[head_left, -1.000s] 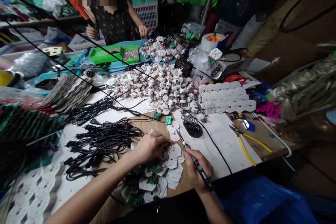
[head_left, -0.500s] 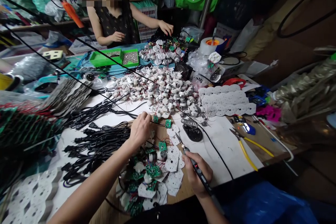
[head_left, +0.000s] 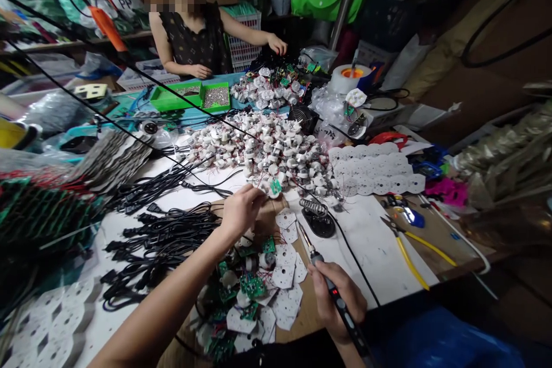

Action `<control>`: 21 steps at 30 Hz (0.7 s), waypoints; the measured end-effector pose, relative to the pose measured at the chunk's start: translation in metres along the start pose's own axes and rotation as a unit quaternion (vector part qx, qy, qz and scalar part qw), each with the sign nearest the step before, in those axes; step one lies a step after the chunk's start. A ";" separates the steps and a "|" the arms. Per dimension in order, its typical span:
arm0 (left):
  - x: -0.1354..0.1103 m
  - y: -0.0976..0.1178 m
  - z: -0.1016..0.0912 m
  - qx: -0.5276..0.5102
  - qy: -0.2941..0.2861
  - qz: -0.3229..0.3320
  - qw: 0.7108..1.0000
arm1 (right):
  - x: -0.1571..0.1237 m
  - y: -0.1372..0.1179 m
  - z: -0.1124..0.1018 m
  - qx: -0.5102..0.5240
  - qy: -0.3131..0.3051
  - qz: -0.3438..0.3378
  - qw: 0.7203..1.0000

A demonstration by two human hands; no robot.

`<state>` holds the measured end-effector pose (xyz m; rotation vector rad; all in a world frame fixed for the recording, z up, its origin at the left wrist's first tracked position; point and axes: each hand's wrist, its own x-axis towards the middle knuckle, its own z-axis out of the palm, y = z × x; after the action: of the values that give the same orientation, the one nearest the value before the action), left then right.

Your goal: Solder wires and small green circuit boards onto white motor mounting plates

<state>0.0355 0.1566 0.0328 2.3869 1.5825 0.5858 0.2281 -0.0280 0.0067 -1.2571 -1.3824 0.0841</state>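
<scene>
My right hand (head_left: 338, 293) is wrapped around a black soldering iron (head_left: 334, 293) with a small red display. The iron's metal tip points up and left, beside white perforated plates (head_left: 284, 264). My left hand (head_left: 244, 210) is closed in a pinch at the near edge of a heap of small white motors (head_left: 276, 146) with thin red wires. A small green circuit board (head_left: 275, 186) lies just beyond its fingertips. What the fingers pinch, if anything, is hidden. Below my left hand is a pile of plates with motors and green boards (head_left: 252, 286) wired to them.
A soldering iron stand (head_left: 318, 221) with a coil is right of the plates. Yellow-handled pliers (head_left: 409, 253) lie farther right. Bundled black power cords (head_left: 168, 236) fill the left. Across the table a person (head_left: 194, 40) reaches toward parts near green trays (head_left: 215, 96). A cable hangs across the view.
My left hand has moved slightly right and the green board near it now lies farther back. My right hand has shifted right and down with the soldering iron. The other person's near hand has lowered.
</scene>
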 end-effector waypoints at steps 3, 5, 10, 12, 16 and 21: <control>0.013 -0.006 -0.003 -0.056 0.081 -0.038 0.994 | 0.001 0.000 0.000 0.000 0.000 0.003 1.000; 0.021 -0.008 0.001 -0.075 0.082 -0.060 0.992 | 0.003 -0.001 0.000 0.005 -0.005 0.000 1.000; 0.029 -0.009 0.009 -0.010 0.029 -0.091 0.995 | 0.006 -0.003 0.000 0.007 -0.011 0.007 1.000; 0.029 -0.008 0.011 0.005 0.014 -0.103 0.995 | 0.005 -0.002 0.001 0.000 -0.013 0.014 1.000; 0.031 -0.009 0.013 -0.035 0.011 -0.112 0.993 | 0.003 0.006 0.002 -0.016 -0.015 0.017 1.000; 0.030 -0.012 0.017 -0.263 0.016 -0.095 0.960 | 0.003 0.022 -0.008 -0.081 -0.003 0.030 0.996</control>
<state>0.0434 0.1892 0.0194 1.8227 1.4203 0.8773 0.2485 -0.0212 -0.0040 -1.4338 -1.3788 0.0167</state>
